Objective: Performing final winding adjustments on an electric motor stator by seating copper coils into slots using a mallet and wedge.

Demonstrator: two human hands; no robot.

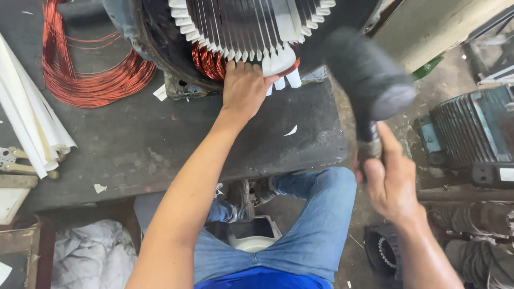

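At bench edge, head view, looking down past both forearms. Left hand [243, 88] reaches forward, arm nearly straight, palm down, fingers spread and pressed flat on the white insulation strips [278, 67] and copper winding [209, 63] at the lower rim of the motor stator [251, 24]; it grips nothing, it only bears on them. Stator stands on the dark workbench [139, 139], its bore facing the camera, slots lined with many white paper strips, too many and too close to count.

Right hand [388, 182] is raised off the bench's right edge, wrist bent, fist closed round the handle of one mallet [369, 80]. Mallet head is dark and motion-blurred, probably rubber; it hangs just right of the stator, not touching it.

One loose coil of copper wire [80, 69] lies at far left on the bench. One bundle of white paper sheets [29, 123] at left edge. One ribbed grey motor housing [471, 128] on the floor at right.
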